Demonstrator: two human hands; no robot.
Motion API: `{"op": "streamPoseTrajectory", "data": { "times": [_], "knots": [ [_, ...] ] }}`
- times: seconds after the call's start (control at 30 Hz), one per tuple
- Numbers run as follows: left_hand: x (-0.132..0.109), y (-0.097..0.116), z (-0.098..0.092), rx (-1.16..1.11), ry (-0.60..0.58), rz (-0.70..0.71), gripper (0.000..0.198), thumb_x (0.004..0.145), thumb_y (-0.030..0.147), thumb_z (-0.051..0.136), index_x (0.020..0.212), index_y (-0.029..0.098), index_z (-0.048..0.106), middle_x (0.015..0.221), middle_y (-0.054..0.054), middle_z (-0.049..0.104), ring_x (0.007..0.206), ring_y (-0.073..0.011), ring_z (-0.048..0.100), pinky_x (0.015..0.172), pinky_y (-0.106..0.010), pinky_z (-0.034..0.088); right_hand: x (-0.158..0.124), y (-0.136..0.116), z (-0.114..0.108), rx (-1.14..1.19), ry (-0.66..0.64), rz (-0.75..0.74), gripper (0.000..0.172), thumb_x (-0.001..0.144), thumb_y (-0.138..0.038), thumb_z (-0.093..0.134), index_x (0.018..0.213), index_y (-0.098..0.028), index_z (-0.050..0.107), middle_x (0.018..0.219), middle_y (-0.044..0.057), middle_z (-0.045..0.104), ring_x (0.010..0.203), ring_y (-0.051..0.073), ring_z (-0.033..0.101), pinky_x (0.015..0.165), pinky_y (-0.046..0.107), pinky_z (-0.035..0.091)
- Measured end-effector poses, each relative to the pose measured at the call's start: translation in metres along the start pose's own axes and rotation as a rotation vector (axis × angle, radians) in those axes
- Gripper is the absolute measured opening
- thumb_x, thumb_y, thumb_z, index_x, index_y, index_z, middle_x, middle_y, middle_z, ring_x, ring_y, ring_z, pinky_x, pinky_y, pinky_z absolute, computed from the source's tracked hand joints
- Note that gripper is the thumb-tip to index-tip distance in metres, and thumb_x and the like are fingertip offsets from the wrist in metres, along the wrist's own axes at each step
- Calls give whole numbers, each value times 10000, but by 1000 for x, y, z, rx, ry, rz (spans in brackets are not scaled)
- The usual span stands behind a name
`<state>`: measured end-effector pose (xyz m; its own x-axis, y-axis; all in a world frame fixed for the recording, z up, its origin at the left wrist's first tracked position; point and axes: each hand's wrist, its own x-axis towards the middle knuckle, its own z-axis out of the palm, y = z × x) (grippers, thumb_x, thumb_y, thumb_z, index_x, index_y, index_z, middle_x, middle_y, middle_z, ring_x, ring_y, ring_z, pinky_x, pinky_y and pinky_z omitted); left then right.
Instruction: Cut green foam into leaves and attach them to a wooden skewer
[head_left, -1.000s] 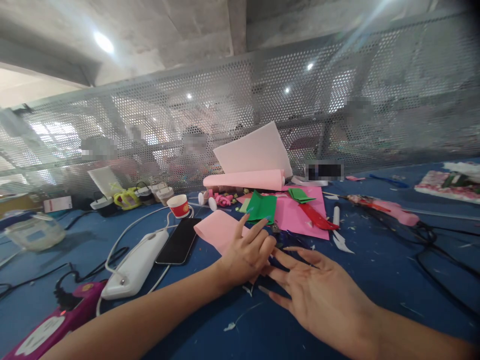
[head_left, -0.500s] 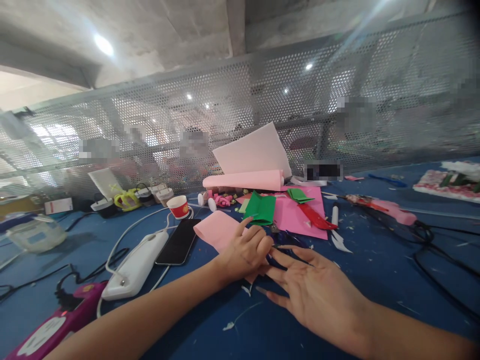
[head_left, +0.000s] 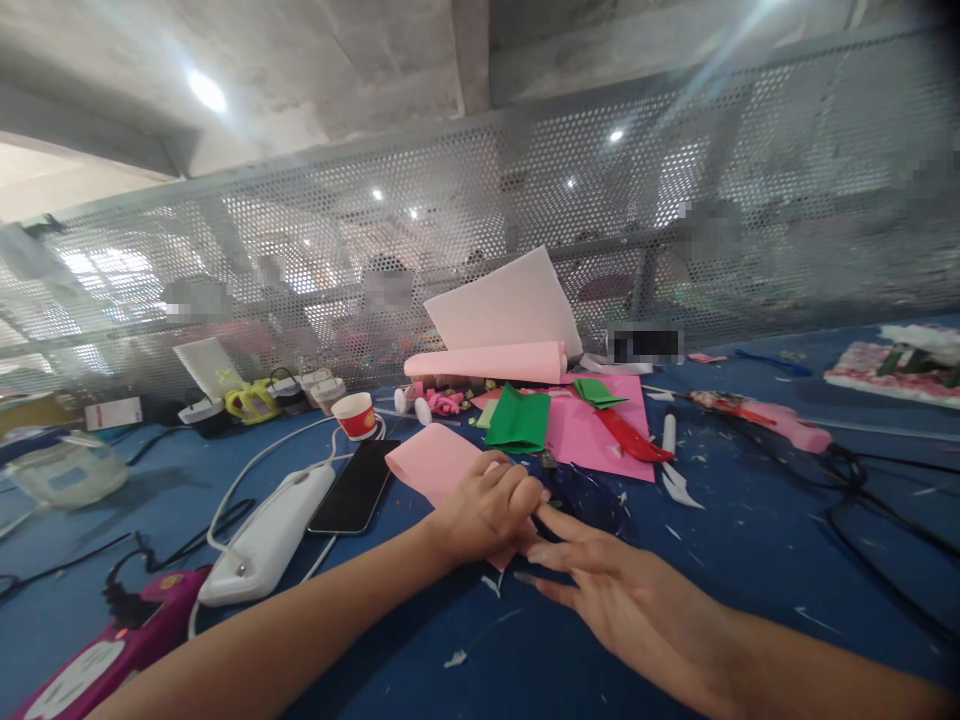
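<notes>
A strip of pale pink sheet, paper or thin foam, curls up from under my left hand. My left hand is closed over its near end, knuckles up. My right hand comes in from the right, palm turned toward me, its fingertips meeting the left fingers at the sheet's lower end. Its thumb and fingers are drawn together there, and the exact pinch is partly hidden. Just beyond lie a folded green sheet and dark blue scissors-like handles, partly covered.
A black phone, a white power strip and a paper cup stand left. Behind are a pink roll and bright pink sheet. A pink glue gun with a black cable lies right. Scraps dot the blue table.
My right hand has turned and its spread fingers have drawn in toward the left hand. The left index finger, raised before, has folded down onto the pink sheet.
</notes>
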<state>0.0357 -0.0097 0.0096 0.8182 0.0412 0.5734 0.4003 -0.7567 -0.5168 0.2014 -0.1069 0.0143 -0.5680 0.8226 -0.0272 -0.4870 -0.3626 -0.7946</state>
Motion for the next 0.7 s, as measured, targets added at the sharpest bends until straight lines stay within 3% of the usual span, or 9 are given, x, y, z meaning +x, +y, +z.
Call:
{"op": "streamPoseTrajectory", "data": {
  "times": [0.13, 0.4, 0.57, 0.7],
  "knots": [
    [-1, -1, 0, -22, 24, 44, 250, 952, 148, 282, 795, 161, 477, 638, 3, 528, 539, -138, 459, 719, -297, 434, -4, 2, -1, -117, -2, 23, 810, 723, -296, 649, 1458, -224, 315, 1405, 77, 486, 1352, 210, 340, 1123, 378, 182],
    [0, -1, 0, -54, 67, 84, 256, 945, 145, 282, 761, 177, 457, 591, 14, 474, 512, -134, 423, 589, -254, 418, 7, 13, -13, -272, -87, -34, 921, 665, -330, 741, 1467, -272, 293, 1438, 107, 440, 1357, 283, 331, 1085, 459, 239],
    [2, -1, -2, -88, 90, 63, 256, 942, 145, 299, 735, 180, 445, 574, 13, 473, 485, -133, 407, 548, -247, 417, 4, 7, -9, -266, -75, -37, 825, 730, -300, 678, 1464, -268, 302, 1421, 93, 461, 1345, 258, 354, 1078, 425, 255],
    [1, 0, -1, -105, 79, 55, 234, 941, 155, 305, 765, 175, 458, 582, 12, 478, 493, -133, 437, 555, -249, 429, 6, 4, -7, -281, -98, -46, 879, 674, -281, 707, 1458, -280, 310, 1405, 89, 478, 1328, 270, 375, 1041, 435, 302]
  ]
}}
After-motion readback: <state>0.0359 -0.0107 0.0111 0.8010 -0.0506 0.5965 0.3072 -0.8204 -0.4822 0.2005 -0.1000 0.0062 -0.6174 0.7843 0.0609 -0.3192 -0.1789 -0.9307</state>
